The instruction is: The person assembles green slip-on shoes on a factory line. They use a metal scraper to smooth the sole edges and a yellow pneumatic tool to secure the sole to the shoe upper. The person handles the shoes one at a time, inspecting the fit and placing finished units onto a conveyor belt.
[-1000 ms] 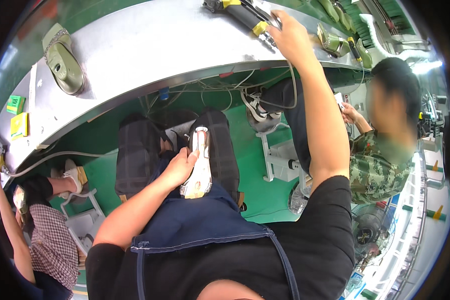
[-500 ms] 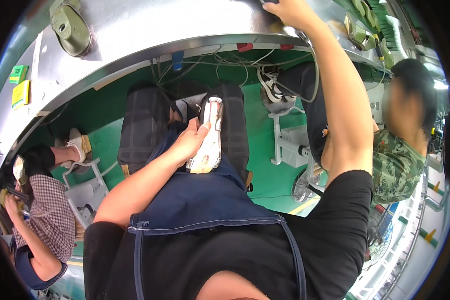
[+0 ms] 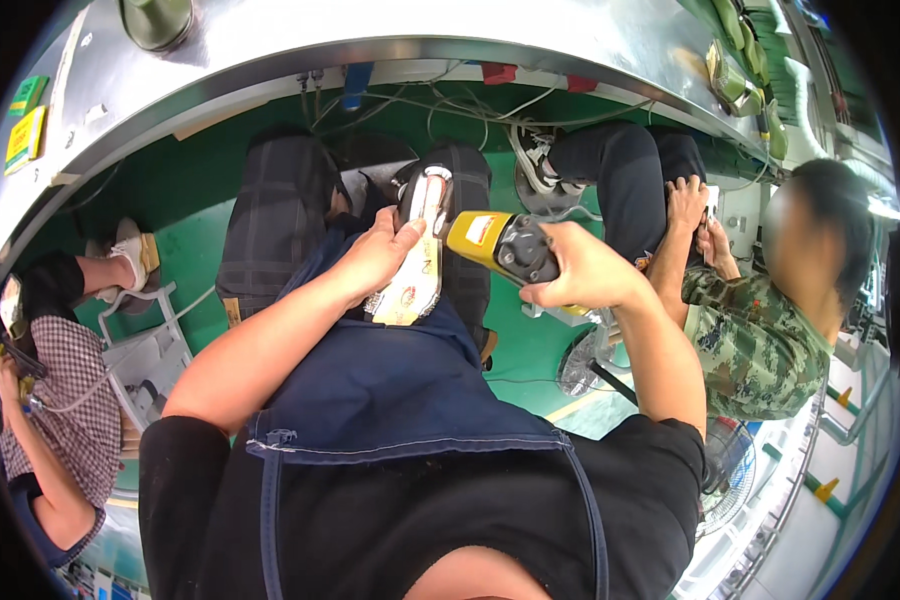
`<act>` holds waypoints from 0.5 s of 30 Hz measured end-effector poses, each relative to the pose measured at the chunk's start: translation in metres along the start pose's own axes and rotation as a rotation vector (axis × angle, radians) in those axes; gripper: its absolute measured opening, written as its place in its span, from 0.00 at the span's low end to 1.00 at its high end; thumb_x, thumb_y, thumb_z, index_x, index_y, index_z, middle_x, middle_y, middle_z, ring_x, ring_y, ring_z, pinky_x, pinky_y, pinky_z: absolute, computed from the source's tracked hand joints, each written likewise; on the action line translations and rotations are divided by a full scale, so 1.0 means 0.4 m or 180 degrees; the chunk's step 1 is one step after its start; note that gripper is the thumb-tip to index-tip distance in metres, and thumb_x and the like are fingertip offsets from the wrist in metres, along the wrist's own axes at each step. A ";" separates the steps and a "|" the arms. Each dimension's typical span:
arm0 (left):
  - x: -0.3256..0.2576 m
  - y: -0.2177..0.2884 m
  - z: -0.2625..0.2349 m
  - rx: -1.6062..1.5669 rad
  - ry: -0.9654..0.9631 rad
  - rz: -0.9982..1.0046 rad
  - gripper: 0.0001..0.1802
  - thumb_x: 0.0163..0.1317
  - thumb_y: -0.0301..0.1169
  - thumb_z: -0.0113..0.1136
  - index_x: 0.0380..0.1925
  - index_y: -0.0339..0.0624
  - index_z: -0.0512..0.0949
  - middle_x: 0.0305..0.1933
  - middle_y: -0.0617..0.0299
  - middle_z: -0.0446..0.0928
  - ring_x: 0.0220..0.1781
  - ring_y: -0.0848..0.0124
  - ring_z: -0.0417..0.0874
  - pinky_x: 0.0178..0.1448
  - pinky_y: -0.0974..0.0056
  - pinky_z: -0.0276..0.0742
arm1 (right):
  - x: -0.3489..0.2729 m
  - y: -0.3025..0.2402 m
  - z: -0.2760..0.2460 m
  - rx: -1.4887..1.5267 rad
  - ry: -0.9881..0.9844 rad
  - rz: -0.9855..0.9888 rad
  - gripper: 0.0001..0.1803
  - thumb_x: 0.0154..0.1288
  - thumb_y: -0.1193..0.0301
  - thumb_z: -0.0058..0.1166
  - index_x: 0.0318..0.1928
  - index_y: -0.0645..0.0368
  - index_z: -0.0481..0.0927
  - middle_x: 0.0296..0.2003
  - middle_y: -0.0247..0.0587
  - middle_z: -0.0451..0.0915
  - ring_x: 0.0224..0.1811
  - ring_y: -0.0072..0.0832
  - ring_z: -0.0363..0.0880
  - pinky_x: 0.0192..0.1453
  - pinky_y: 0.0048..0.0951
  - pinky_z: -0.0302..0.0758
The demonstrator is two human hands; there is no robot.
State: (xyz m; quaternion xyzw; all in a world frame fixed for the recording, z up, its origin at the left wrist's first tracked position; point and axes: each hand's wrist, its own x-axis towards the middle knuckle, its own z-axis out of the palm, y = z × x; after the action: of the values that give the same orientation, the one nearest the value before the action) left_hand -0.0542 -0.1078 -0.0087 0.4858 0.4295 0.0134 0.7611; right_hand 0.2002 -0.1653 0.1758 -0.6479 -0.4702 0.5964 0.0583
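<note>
An upturned shoe on its last rests across my lap, its pale underside facing up. My left hand is closed around its left side, with the thumb on top. A yellow and black air nail gun sits in the closed grip of my right hand. Its yellow front points left, close to the shoe's right edge, and a bolted black cap shows on it. Whether its nose touches the shoe I cannot tell. The palm hides part of its handle.
Beyond my knees stands a metal bench with cables hanging below. Olive-green shoe lasts lie on it, one at far left, others at right. Yellow and green small boxes are at left. A co-worker in camouflage sits right; another sits left.
My right hand has come down from the bench to the shoe, bringing the nail gun. My left hand still grips the shoe. The right co-worker's hands have come into view.
</note>
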 end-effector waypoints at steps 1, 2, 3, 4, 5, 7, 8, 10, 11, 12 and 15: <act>0.003 0.006 -0.001 -0.0050 -0.0032 -0.0026 0.39 0.80 0.53 0.48 0.73 0.31 0.59 0.66 0.38 0.78 0.69 0.53 0.80 0.72 0.56 0.71 | 0.009 0.016 0.008 0.0026 -0.0063 0.0009 0.23 0.50 0.70 0.69 0.45 0.71 0.80 0.30 0.38 0.82 0.33 0.23 0.77 0.41 0.30 0.77; 0.004 0.011 -0.002 -0.0065 -0.0067 -0.0076 0.38 0.81 0.52 0.49 0.74 0.31 0.58 0.67 0.41 0.77 0.69 0.57 0.79 0.72 0.58 0.71 | 0.017 0.030 0.013 0.0051 -0.0125 0.0019 0.23 0.50 0.70 0.69 0.45 0.71 0.80 0.30 0.39 0.82 0.32 0.24 0.77 0.41 0.31 0.77; 0.005 0.016 -0.005 -0.0080 -0.0103 -0.0125 0.38 0.81 0.51 0.49 0.75 0.31 0.57 0.68 0.44 0.76 0.69 0.62 0.78 0.72 0.61 0.71 | 0.023 0.041 0.014 0.0088 -0.0121 0.0019 0.23 0.50 0.70 0.69 0.45 0.71 0.80 0.30 0.39 0.82 0.32 0.24 0.78 0.41 0.31 0.77; 0.006 0.023 -0.008 -0.0094 -0.0126 -0.0170 0.37 0.82 0.50 0.49 0.76 0.32 0.56 0.69 0.48 0.75 0.68 0.66 0.77 0.72 0.63 0.71 | 0.031 0.052 0.014 0.0119 -0.0120 0.0008 0.23 0.50 0.70 0.69 0.44 0.71 0.80 0.29 0.39 0.82 0.32 0.25 0.78 0.41 0.32 0.77; 0.009 0.021 -0.009 -0.0076 -0.0128 -0.0144 0.37 0.82 0.49 0.49 0.76 0.32 0.56 0.68 0.48 0.75 0.68 0.66 0.77 0.72 0.63 0.71 | 0.037 0.056 0.011 0.0152 -0.0118 -0.0002 0.23 0.50 0.69 0.69 0.44 0.70 0.80 0.29 0.40 0.82 0.32 0.26 0.78 0.41 0.32 0.77; 0.017 0.017 -0.012 -0.0043 -0.0146 -0.0096 0.36 0.82 0.49 0.49 0.76 0.32 0.57 0.68 0.48 0.75 0.68 0.66 0.76 0.71 0.63 0.70 | 0.043 0.046 0.000 0.0071 -0.0136 0.0076 0.23 0.50 0.69 0.69 0.44 0.70 0.80 0.29 0.40 0.82 0.32 0.26 0.79 0.41 0.32 0.77; 0.020 0.017 -0.013 -0.0034 -0.0145 -0.0116 0.36 0.82 0.49 0.49 0.75 0.32 0.57 0.68 0.48 0.75 0.68 0.66 0.76 0.72 0.63 0.70 | 0.047 0.043 -0.005 0.0033 -0.0143 0.0122 0.22 0.50 0.69 0.69 0.44 0.70 0.80 0.30 0.41 0.83 0.32 0.26 0.79 0.41 0.32 0.77; 0.025 0.022 -0.016 -0.0014 -0.0150 -0.0155 0.35 0.82 0.49 0.49 0.75 0.33 0.58 0.68 0.49 0.75 0.68 0.66 0.76 0.72 0.62 0.70 | 0.058 0.050 -0.016 -0.0041 -0.0184 0.0092 0.23 0.49 0.68 0.70 0.43 0.70 0.80 0.30 0.40 0.82 0.32 0.25 0.79 0.41 0.32 0.77; 0.027 0.025 -0.016 -0.0040 -0.0167 -0.0161 0.35 0.82 0.49 0.49 0.75 0.33 0.58 0.68 0.48 0.75 0.68 0.66 0.76 0.72 0.62 0.70 | 0.065 0.048 -0.021 -0.0076 -0.0203 0.0079 0.23 0.49 0.68 0.70 0.43 0.69 0.80 0.30 0.40 0.82 0.32 0.25 0.79 0.41 0.32 0.77; 0.029 0.028 -0.017 -0.0065 -0.0184 -0.0168 0.35 0.82 0.49 0.49 0.75 0.33 0.58 0.68 0.48 0.75 0.68 0.66 0.76 0.72 0.62 0.70 | 0.068 0.035 -0.033 -0.0123 -0.0285 0.0270 0.22 0.49 0.69 0.70 0.42 0.69 0.81 0.30 0.38 0.82 0.33 0.24 0.78 0.42 0.31 0.77; 0.028 0.045 -0.019 0.0001 -0.0167 -0.0170 0.36 0.82 0.49 0.49 0.75 0.33 0.57 0.69 0.47 0.74 0.69 0.64 0.76 0.73 0.62 0.69 | 0.078 -0.020 -0.059 -0.0221 -0.0346 0.0491 0.19 0.49 0.70 0.70 0.40 0.69 0.82 0.31 0.34 0.82 0.33 0.22 0.76 0.43 0.28 0.77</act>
State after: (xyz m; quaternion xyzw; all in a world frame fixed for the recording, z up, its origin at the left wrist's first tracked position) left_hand -0.0451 -0.0879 -0.0034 0.4744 0.4222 -0.0197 0.7722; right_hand 0.2107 -0.1282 0.1650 -0.6504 -0.4418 0.6168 -0.0359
